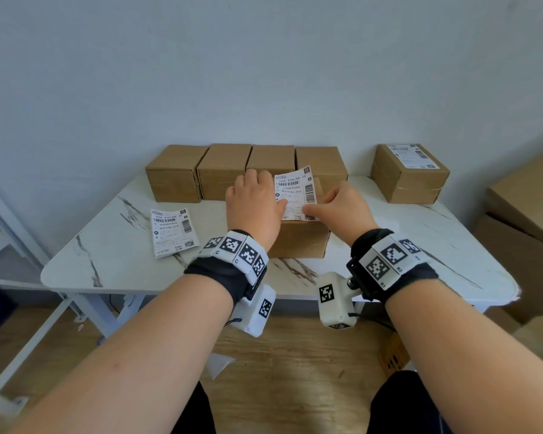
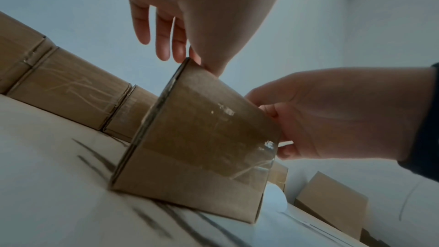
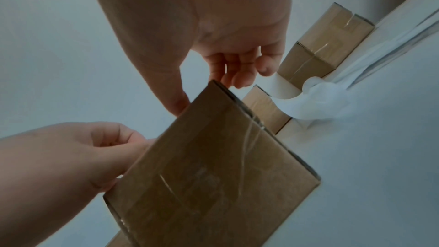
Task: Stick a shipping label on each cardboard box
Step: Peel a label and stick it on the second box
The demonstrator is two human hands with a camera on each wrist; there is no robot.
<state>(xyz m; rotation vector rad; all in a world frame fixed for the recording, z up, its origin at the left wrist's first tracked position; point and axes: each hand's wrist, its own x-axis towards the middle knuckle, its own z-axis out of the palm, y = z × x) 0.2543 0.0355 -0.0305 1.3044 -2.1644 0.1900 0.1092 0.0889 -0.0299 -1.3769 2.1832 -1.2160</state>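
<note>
A brown cardboard box (image 1: 298, 239) stands at the middle of the white marble table (image 1: 420, 245). A white shipping label (image 1: 295, 195) lies on its top, with the far end lifted off. My left hand (image 1: 254, 202) rests on the box's left side, fingers straight, thumb on the label's left edge. My right hand (image 1: 342, 205) holds the label's near right corner under its thumb, its fingers curled at the box's right edge. The left wrist view shows the box (image 2: 202, 147) from below, as does the right wrist view (image 3: 213, 176); the label is hidden in both.
Several unlabelled boxes (image 1: 223, 170) stand in a row along the wall behind. One labelled box (image 1: 409, 173) sits at the back right. A small stack of spare labels (image 1: 173, 231) lies at the left. Big cartons (image 1: 527, 208) stand beside the table's right end.
</note>
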